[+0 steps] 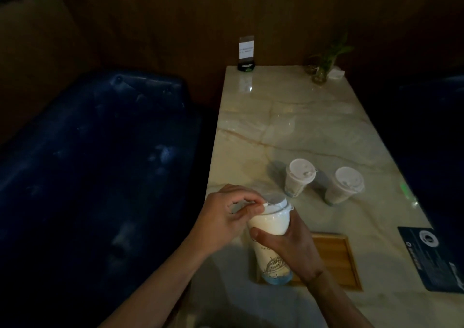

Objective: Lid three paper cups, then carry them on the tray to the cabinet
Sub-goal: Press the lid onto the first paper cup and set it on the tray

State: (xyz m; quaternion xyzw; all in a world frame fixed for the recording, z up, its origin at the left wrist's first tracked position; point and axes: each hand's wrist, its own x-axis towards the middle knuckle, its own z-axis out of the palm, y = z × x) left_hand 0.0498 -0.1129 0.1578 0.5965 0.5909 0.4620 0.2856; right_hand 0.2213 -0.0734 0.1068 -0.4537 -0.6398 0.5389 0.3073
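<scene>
Third cup is gripped by right hand; its lid is pinched by left hand. Two cups are already lidded on the desk. Next: lid pressed home, cups loaded onto tray.

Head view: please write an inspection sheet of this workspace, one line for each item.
Surface: marble table, glossy, dim light.
Job's things: two lidded cups stand on the table; third cup is held over the near edge of the wooden tray, its lid being fitted.
Clutter: dark card, sign stand, small plant in a glass.
Grippers: left hand pinches the lid rim; right hand grips the cup.
Cables: nothing seen.
Surroundings: blue seat, wood panel wall.
</scene>
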